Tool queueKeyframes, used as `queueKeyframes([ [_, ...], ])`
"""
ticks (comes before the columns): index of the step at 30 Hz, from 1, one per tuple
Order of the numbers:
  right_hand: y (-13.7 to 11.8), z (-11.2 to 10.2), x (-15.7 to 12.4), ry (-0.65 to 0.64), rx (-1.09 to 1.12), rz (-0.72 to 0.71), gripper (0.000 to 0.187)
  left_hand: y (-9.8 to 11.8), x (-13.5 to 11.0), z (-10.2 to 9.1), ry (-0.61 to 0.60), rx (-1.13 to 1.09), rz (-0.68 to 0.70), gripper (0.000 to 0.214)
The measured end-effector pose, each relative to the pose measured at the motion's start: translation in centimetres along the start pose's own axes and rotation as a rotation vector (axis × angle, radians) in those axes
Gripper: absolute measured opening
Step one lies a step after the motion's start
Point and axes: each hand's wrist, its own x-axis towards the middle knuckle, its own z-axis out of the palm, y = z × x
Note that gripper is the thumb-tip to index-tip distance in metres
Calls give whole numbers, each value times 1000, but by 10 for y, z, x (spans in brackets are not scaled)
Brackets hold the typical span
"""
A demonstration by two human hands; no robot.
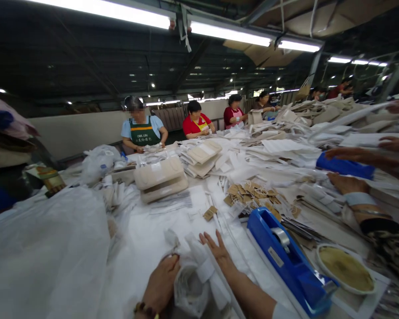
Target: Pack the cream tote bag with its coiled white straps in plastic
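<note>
My left hand (161, 283) is closed around a crumpled white cloth item in a clear plastic bag (193, 277) near the table's front edge. My right hand (221, 254) lies flat with fingers spread on the right side of that same bag, pressing it onto the white table covering (142, 239). A blue tape dispenser (291, 261) stands just right of my right forearm.
A white dish with yellowish paste (346, 268) sits at right. Brown paper tags (252, 192) are heaped mid-table, beige folded bags (159, 177) stacked behind. A big plastic sack (43, 252) fills the left. Co-workers sit along the far side; another person's arms (362, 195) reach in at right.
</note>
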Motion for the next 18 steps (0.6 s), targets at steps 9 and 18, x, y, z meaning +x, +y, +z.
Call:
queueKeyframes([
  [9,-8,-98,-127,198,-117,-37,32,9,28,27,-71,61,-101,24],
  [18,-66,-130,-43,173,154,-142,25,20,18,28,38,86,-202,23],
])
